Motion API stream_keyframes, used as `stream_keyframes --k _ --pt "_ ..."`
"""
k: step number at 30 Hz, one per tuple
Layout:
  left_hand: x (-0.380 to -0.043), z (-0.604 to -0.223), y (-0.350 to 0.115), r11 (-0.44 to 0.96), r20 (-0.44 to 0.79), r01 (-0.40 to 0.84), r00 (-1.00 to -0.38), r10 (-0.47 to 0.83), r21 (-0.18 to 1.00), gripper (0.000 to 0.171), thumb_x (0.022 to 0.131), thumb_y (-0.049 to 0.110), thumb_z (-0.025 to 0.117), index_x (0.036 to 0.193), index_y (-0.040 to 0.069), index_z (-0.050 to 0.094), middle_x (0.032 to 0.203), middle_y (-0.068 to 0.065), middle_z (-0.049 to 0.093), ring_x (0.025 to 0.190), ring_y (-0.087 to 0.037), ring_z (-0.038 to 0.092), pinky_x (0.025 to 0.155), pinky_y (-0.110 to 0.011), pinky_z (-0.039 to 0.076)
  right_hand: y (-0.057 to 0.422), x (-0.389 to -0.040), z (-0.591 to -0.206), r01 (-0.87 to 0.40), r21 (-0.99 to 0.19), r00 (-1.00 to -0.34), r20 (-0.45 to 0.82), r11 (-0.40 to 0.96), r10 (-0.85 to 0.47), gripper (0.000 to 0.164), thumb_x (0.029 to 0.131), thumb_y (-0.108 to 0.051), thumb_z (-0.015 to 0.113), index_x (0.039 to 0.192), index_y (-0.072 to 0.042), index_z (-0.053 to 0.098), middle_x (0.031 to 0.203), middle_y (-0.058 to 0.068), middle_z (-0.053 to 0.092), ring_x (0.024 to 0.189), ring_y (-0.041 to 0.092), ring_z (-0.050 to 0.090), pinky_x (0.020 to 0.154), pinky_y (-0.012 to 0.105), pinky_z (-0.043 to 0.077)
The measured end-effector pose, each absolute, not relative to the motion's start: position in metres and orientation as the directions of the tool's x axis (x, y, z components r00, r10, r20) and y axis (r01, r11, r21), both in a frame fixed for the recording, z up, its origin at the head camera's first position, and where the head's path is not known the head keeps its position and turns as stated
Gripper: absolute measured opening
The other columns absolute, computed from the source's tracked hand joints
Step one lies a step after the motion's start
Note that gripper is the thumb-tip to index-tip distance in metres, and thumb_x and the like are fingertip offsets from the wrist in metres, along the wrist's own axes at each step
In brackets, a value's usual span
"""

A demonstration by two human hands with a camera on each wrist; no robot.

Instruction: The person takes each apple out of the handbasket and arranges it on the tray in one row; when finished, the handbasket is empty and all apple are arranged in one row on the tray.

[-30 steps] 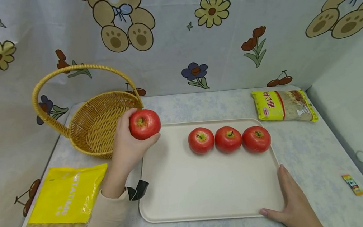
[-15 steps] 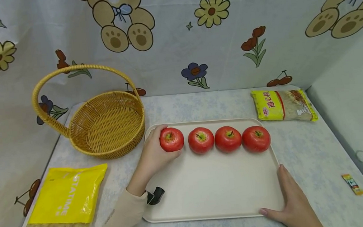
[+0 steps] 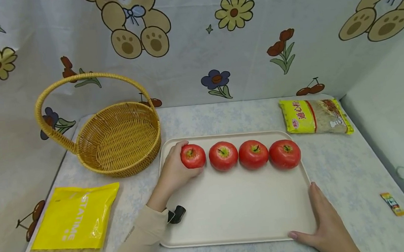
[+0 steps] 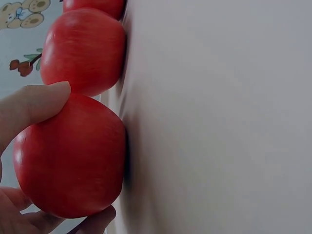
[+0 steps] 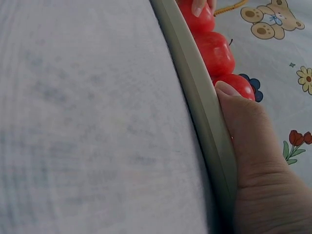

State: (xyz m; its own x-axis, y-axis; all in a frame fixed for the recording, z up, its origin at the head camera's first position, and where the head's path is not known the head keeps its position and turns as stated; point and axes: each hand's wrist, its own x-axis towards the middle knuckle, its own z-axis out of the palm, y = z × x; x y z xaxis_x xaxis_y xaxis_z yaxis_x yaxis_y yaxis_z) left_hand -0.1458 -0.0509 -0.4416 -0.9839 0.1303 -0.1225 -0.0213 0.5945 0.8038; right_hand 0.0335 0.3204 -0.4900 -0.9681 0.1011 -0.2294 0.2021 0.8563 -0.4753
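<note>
My left hand [image 3: 174,171] holds a red apple [image 3: 194,156] at the left end of a row on the cream tray [image 3: 238,211]. In the left wrist view, thumb and fingers curl round the held apple [image 4: 73,158], which sits at the tray surface. Three more red apples continue the row to the right: the near one [image 3: 223,156], the middle one [image 3: 253,154] and the end one [image 3: 285,154]. At the tray's front right corner, my right hand [image 3: 329,225] rests with thumb and fingers spread along the edges. Its thumb [image 5: 248,129] presses the rim in the right wrist view.
A yellow wicker basket [image 3: 124,142] with a tall handle stands behind the tray's left side. A yellow pasta bag [image 3: 76,217] lies at the front left, another food bag [image 3: 316,116] at the back right. A small packet [image 3: 393,204] lies far right.
From beside the basket, my left hand has brought the apple down and right to the row's left end, then shifted only slightly. My right hand has stayed at the tray corner.
</note>
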Motion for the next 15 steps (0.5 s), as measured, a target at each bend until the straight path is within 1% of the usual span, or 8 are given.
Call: stream_keyframes --k 8,15 --pt "-0.1436 -0.4442 -0.0504 0.559 -0.132 -0.040 -0.983 0.126 0.828 0.086 0.072 0.021 0.088 0.143 0.016 0.040 0.137 -0.010 0.048 0.120 -0.028 0.056 0.098 -0.047 0.052 0.3216 0.0332 -0.4910 0.168 -0.485 -0.979 -0.187 0.858 0.086 0.147 0.063 -0.067 0.082 0.157 -0.011 -0.016 0.165 0.026 -0.005 0.148 0.052 0.008 0.102 0.078 0.024" --pt "-0.1409 -0.4447 -0.0496 0.536 -0.126 -0.039 -0.984 0.127 0.843 0.088 0.071 0.017 0.088 0.143 0.015 0.038 0.137 -0.012 0.047 0.121 -0.030 0.055 0.099 -0.048 0.051 0.3229 0.0339 -0.4914 0.170 -0.483 -0.978 -0.192 0.859 0.086 0.148 0.062 -0.064 0.084 0.157 -0.010 -0.015 0.164 0.028 -0.003 0.147 0.053 0.010 0.101 0.078 0.025"
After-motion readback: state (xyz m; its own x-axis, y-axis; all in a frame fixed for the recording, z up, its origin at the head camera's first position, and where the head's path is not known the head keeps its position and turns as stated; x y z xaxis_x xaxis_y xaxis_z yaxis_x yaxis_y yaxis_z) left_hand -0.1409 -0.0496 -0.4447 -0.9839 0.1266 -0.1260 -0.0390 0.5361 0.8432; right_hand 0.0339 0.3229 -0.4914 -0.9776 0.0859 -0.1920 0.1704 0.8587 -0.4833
